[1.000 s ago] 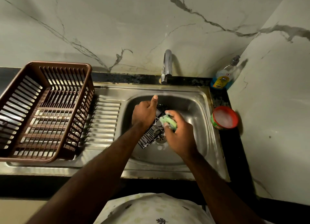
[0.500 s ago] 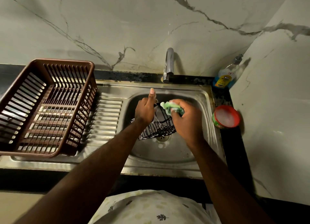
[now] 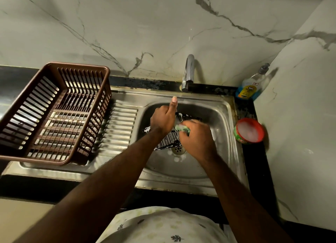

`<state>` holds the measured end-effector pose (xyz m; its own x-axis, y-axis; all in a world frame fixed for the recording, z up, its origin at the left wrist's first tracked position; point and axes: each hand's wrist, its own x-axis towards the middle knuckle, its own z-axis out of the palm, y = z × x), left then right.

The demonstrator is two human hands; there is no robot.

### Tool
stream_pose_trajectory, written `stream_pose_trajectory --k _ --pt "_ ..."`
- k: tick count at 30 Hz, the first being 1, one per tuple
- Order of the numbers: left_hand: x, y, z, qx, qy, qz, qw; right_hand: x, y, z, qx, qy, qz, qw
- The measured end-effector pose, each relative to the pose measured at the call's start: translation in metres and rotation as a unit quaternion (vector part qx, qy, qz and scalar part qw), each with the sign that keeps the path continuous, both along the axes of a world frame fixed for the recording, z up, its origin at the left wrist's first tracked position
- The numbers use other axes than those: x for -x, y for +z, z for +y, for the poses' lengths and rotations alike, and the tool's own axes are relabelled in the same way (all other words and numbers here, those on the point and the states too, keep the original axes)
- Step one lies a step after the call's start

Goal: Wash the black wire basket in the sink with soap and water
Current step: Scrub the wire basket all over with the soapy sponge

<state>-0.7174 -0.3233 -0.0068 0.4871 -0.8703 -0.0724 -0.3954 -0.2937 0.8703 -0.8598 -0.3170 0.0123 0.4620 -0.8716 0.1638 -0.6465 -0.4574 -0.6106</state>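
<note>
Scrubbing in progress, approx. mid-task: left hand (image 3: 162,121), thumb up, grips the black wire basket (image 3: 168,140) tilted over the drain (image 3: 179,149) of the steel sink basin (image 3: 218,115), right hand (image 3: 197,141) clasps a green sponge (image 3: 182,129) against its foamy wires; rinse under the curved chrome tap (image 3: 188,72) judged outstanding.

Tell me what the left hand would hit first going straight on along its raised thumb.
Probably the curved chrome tap behind the steel sink; the left hand, gripping the black wire basket, aims just left of it. Depth unclear.
</note>
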Motion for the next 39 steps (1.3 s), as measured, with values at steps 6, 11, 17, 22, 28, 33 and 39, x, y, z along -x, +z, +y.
stream_pose_trajectory --k 6,11,17,22,28,33,39 --pt "0.006 -0.002 0.000 0.008 0.019 0.004 1.000 -0.009 0.014 -0.012 -0.001 -0.003 -0.017 1.000" --pt "0.001 -0.005 0.002 0.002 0.053 0.006 0.999 0.010 0.006 0.007 -0.038 0.000 -0.003 0.999" --pt "-0.001 -0.006 0.002 -0.012 0.031 0.009 0.999 -0.001 0.006 0.002 -0.037 -0.004 0.016 0.999" --pt "0.002 -0.004 0.001 -0.016 0.020 0.009 1.000 -0.014 0.015 -0.005 -0.010 -0.013 0.032 0.999" --pt "-0.005 -0.004 -0.006 -0.018 0.027 0.021 0.999 0.024 0.016 0.017 -0.097 -0.084 -0.065 0.990" --pt "-0.010 -0.008 -0.011 -0.007 0.010 0.052 0.999 0.020 0.022 -0.011 -0.146 -0.169 -0.192 0.956" --pt "-0.006 -0.013 -0.011 0.002 -0.006 0.057 0.998 -0.002 0.017 -0.025 -0.116 -0.136 -0.098 0.979"
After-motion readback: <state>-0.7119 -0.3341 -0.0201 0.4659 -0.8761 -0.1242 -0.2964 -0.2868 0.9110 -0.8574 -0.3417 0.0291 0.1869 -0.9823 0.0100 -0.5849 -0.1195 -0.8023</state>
